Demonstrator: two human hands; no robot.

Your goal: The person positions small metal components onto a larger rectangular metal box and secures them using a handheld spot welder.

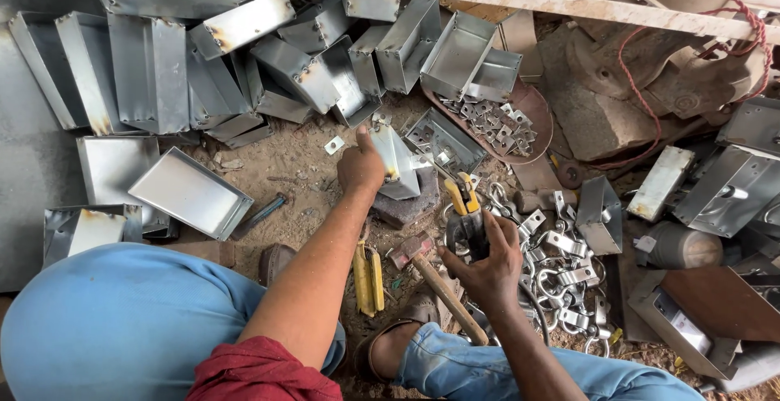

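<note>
Tilted metal box, upright yellow-handled pliers

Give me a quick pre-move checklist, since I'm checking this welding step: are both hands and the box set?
1. Left hand grips the small metal box: ok.
2. Box rests on the dark block: ok.
3. Right hand holds the yellow-handled tool: ok.
4. Tool tip touching the box: cannot tell.
5. Hammer lying within reach by the right hand: ok.
6. Small brackets piled close at hand: ok.
</note>
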